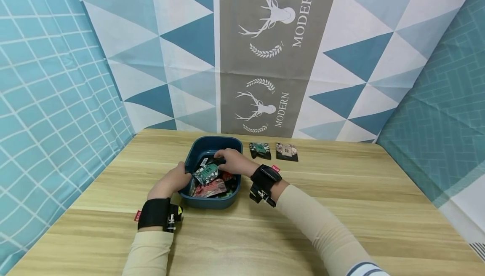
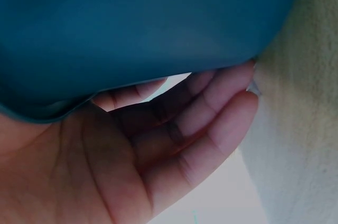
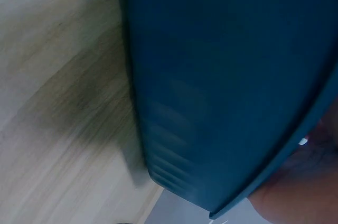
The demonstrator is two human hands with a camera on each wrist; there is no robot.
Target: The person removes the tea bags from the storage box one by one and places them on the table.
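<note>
A dark blue bin (image 1: 211,203) with rounded corners stands on the table and holds several small flat packets. My left hand (image 1: 172,182) grips its left rim; in the left wrist view the fingers (image 2: 211,123) lie along the outside of the wall. Over the right rim reaches my right hand (image 1: 236,163), its thumb and index finger pinching the right end of a green floral packet (image 1: 206,173). Below that packet lies a pink floral packet (image 1: 210,188). In the right wrist view the bin wall (image 3: 227,76) hides most of the right hand.
Right of the bin, on the wooden table (image 1: 341,191), lie a green-and-black packet (image 1: 260,150) and a beige-and-black packet (image 1: 286,151). A patterned cloth (image 1: 189,57) hangs behind the table, with blue tiled cloth (image 1: 45,99) on the left.
</note>
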